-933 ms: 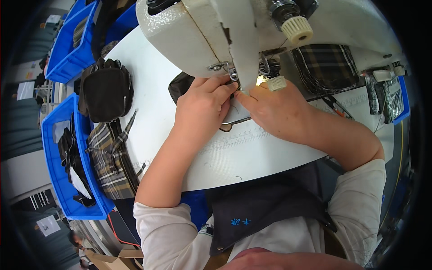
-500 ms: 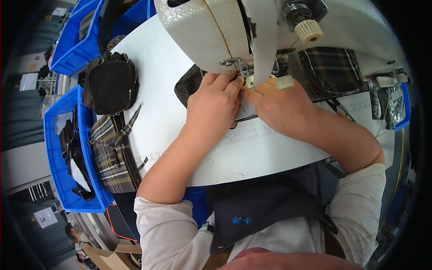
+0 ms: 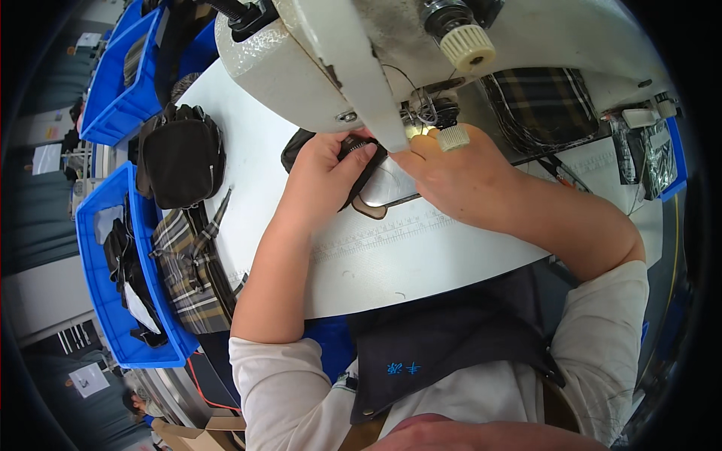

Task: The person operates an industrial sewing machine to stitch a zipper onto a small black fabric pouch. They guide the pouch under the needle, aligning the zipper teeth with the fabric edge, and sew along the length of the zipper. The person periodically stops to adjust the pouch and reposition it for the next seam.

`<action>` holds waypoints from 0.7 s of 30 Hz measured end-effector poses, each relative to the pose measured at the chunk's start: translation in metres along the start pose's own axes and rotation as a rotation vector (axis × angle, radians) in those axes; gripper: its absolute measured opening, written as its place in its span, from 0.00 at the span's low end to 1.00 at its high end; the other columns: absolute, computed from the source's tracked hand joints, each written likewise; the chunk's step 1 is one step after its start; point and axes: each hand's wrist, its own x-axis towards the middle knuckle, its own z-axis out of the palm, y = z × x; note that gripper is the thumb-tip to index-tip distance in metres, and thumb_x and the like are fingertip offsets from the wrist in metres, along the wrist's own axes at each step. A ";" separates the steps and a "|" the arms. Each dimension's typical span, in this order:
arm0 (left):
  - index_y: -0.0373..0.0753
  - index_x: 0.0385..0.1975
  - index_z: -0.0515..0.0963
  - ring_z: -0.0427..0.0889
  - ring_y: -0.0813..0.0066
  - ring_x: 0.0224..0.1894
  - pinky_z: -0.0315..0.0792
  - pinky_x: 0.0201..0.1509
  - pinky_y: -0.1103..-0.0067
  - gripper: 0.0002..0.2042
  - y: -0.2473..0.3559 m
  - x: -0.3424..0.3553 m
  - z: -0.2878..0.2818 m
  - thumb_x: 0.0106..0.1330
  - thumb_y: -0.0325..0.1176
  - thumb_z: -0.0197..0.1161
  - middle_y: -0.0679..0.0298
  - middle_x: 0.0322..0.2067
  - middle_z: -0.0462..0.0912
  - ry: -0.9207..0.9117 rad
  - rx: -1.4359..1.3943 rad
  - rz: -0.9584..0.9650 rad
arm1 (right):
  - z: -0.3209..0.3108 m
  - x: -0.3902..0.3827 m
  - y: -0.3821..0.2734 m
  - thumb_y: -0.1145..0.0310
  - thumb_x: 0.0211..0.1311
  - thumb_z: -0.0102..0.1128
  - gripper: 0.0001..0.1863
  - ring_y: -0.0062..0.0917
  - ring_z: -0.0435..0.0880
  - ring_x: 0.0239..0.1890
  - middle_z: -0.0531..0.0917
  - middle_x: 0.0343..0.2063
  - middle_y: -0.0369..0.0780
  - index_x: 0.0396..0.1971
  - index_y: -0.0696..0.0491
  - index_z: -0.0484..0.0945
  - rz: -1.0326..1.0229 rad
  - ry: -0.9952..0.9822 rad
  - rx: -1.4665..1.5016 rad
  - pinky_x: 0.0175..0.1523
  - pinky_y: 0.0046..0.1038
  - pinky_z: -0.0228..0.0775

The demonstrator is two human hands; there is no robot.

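Observation:
My left hand (image 3: 323, 169) grips a dark fabric pouch (image 3: 366, 171), thumb on top along its edge, just left of the needle area of a white sewing machine (image 3: 301, 79). Part of the pouch sticks out beyond my fingers on the far left. My right hand (image 3: 462, 177) is at the other side of the needle area with its fingers curled in. The machine's arm and a cream knob (image 3: 453, 138) cover some of those fingers, so whatever they hold is hidden. A shiny metal plate (image 3: 392, 184) shows between my hands.
On the left lie a black bag (image 3: 180, 161) and a plaid bag (image 3: 188, 263), beside blue bins (image 3: 171, 331). Plaid fabric panels (image 3: 543, 109) rest under the machine arm. Scissors-like handles (image 3: 564, 173) lie near my right forearm, with plastic-wrapped items (image 3: 656, 161) farther right.
My left hand has shifted left, away from the needle, drawing the pouch with it, and its thumb now lies apart from my right hand. The whole view has shifted slightly.

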 end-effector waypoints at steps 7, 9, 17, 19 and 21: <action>0.38 0.47 0.84 0.82 0.78 0.40 0.76 0.47 0.79 0.06 -0.012 0.004 0.005 0.76 0.30 0.66 0.66 0.39 0.87 0.122 0.305 0.192 | -0.001 0.000 -0.001 0.74 0.53 0.67 0.08 0.32 0.88 0.26 0.83 0.21 0.39 0.33 0.55 0.80 -0.002 0.003 -0.011 0.33 0.33 0.77; 0.40 0.46 0.85 0.85 0.71 0.40 0.77 0.46 0.76 0.06 -0.016 0.002 0.013 0.73 0.30 0.68 0.63 0.38 0.88 0.217 0.482 0.336 | -0.003 0.001 -0.003 0.73 0.53 0.67 0.08 0.32 0.87 0.26 0.83 0.21 0.39 0.33 0.55 0.80 0.008 -0.011 -0.013 0.33 0.33 0.77; 0.46 0.37 0.88 0.86 0.61 0.40 0.78 0.44 0.67 0.07 -0.005 -0.004 0.023 0.60 0.31 0.75 0.67 0.39 0.88 0.433 0.935 0.666 | 0.007 -0.005 0.000 0.70 0.51 0.70 0.11 0.27 0.84 0.32 0.79 0.29 0.34 0.36 0.48 0.84 0.044 -0.047 -0.026 0.33 0.30 0.75; 0.46 0.36 0.88 0.86 0.62 0.40 0.77 0.44 0.67 0.07 -0.005 -0.003 0.023 0.59 0.31 0.76 0.68 0.38 0.88 0.437 0.961 0.686 | 0.006 -0.005 -0.001 0.71 0.51 0.70 0.10 0.27 0.83 0.31 0.79 0.29 0.34 0.36 0.48 0.83 0.047 -0.043 -0.022 0.33 0.30 0.75; 0.46 0.36 0.88 0.86 0.62 0.40 0.77 0.44 0.68 0.07 -0.005 -0.001 0.023 0.58 0.31 0.76 0.68 0.38 0.88 0.430 0.983 0.697 | 0.006 -0.005 -0.002 0.71 0.51 0.70 0.11 0.27 0.83 0.31 0.78 0.28 0.33 0.36 0.49 0.83 0.046 -0.035 -0.019 0.33 0.30 0.75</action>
